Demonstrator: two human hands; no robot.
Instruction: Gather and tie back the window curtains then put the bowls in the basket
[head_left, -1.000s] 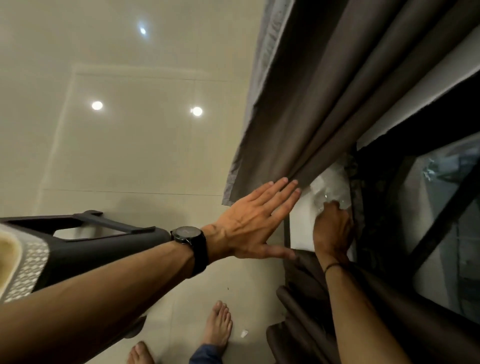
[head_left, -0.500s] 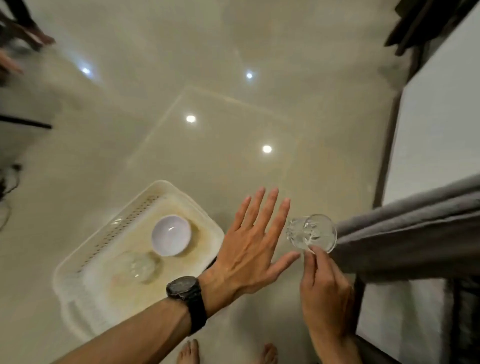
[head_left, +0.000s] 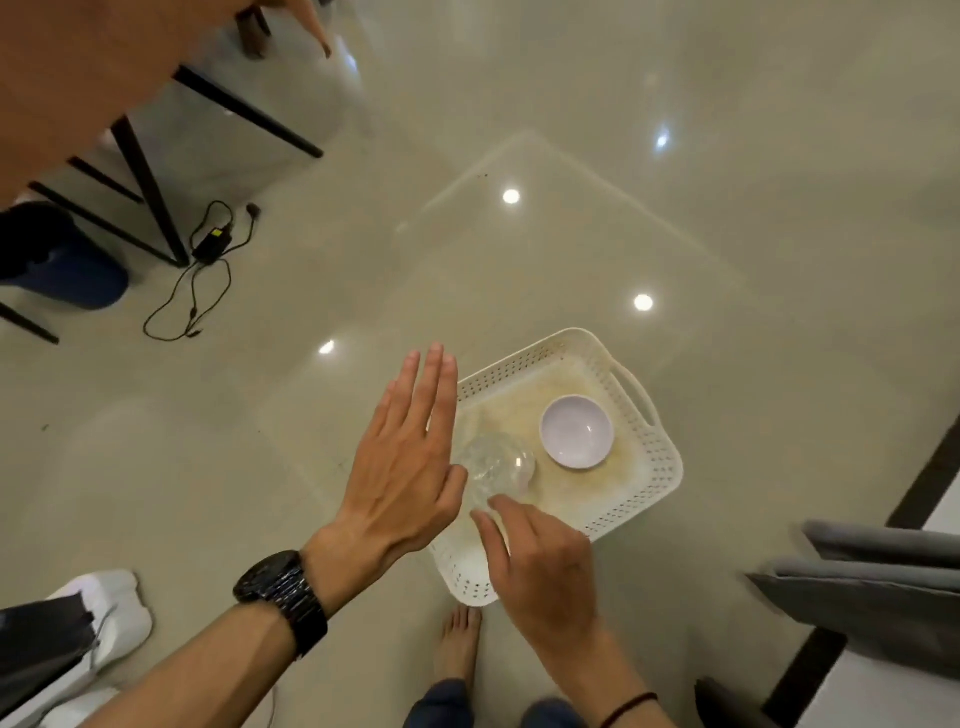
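A white perforated basket (head_left: 660, 467) stands on the tiled floor with a white bowl (head_left: 576, 431) inside it at the right. My right hand (head_left: 545, 566) pinches the near rim of a clear glass bowl (head_left: 496, 465) and holds it over the basket's left half. I cannot tell whether the bowl touches the basket's bottom. My left hand (head_left: 402, 467), a black watch on its wrist, is flat with the fingers spread, just left of the glass bowl and over the basket's left edge. Grey curtain folds (head_left: 883, 582) hang at the right edge.
A table with black legs (head_left: 150, 197) fills the upper left, with a power adapter and cable (head_left: 210, 244) on the floor beside it. White shoes (head_left: 109, 618) lie at the lower left. My bare foot (head_left: 457, 644) is just in front of the basket.
The view swung from the curtain and window down to the floor. My right hand carried the glass bowl from beside the curtain to above the basket, and my left hand came along, still flat.
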